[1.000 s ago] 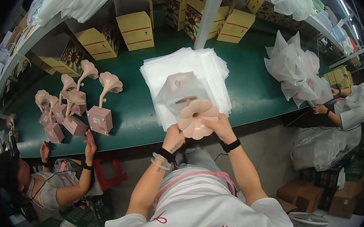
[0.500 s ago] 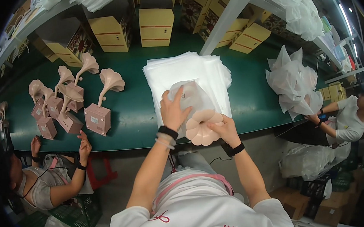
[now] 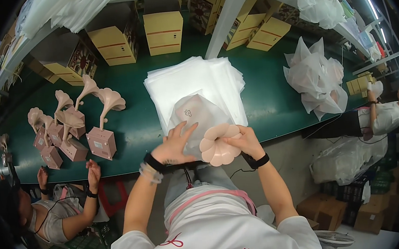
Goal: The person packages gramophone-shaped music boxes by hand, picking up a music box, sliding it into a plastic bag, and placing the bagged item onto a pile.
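A pale pink gramophone-shaped piece is in front of me, its fluted horn [image 3: 215, 154] facing up. My right hand [image 3: 247, 142] grips the horn's rim, thumb on the inner side. A translucent white bag [image 3: 193, 107] with a small printed mark covers the part beyond the horn; what is inside shows only faintly pink. At the bag's left side my left hand [image 3: 175, 144] has its fingers spread; whether it touches the bag is hard to see. Beneath the bag lies a stack of white sheets or bags [image 3: 204, 74].
Several pink gramophone-shaped pieces [image 3: 101, 142] stand at left on the green table [image 3: 136, 130]. Wrapped pieces [image 3: 316, 78] are heaped at right. Yellow boxes [image 3: 163, 35] line the back beneath a grey shelf frame [image 3: 230, 17]. Co-workers sit at left [image 3: 70, 216] and right [image 3: 384, 118].
My left hand has slid from the top of the bag to its left side, fingers spreading. The horn stays in my right hand. The right co-worker's hand has left the wrapped heap.
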A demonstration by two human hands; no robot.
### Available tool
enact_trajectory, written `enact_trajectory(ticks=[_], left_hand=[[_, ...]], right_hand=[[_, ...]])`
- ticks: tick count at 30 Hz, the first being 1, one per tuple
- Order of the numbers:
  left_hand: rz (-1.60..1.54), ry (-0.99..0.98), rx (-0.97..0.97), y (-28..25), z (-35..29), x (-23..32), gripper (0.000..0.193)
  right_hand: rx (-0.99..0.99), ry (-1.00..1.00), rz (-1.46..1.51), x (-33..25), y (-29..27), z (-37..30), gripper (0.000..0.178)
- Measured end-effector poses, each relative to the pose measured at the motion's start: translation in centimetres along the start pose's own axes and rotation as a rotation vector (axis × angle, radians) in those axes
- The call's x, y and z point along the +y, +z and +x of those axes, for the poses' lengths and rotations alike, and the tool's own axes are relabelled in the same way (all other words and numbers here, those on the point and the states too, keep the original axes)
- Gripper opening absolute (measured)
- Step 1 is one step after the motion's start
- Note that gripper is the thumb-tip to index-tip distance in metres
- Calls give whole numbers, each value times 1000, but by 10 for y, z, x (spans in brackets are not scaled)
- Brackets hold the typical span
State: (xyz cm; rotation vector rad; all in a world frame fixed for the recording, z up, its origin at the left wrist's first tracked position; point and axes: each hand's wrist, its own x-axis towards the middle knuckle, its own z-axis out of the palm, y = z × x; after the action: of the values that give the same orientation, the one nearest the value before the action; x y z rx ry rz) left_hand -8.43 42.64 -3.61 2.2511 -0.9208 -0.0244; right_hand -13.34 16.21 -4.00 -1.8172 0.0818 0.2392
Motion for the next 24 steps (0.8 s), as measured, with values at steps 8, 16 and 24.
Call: enact_trajectory(ticks=[8, 16, 24], left_hand=[[-733, -464, 103, 50, 36, -33, 28], [-763, -446, 268, 21, 68, -10, 26], [-333, -512, 378, 27, 80, -17, 29]], right_hand=[[-49, 52, 112, -14, 1, -3, 32], [230, -121, -139, -16, -1, 14, 45], [140, -152, -596, -47, -2, 52, 48]])
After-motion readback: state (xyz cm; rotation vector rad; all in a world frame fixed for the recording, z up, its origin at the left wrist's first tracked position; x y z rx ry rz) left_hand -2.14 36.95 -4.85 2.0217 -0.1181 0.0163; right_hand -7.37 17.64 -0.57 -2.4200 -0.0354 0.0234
